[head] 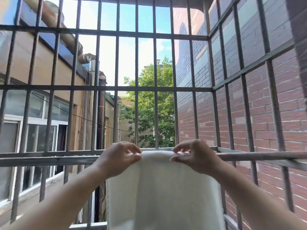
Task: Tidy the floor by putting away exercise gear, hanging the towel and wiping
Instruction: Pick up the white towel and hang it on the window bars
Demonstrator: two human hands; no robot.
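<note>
At lower centre, the left hand (122, 157) and right hand (193, 156) pinch the white towel (159, 188) at its fold over the rail (257, 155); it looks soft, light, best held by its top corners

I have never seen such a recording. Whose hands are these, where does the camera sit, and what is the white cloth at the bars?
There is no machine here: a person wears one camera on the head, so the single picture shows what that person sees in front. The left hand and right hand each pinch the top fold of a white towel, which appears draped over a horizontal rail of a metal window cage. Beyond are a brick wall and a tree.
</note>
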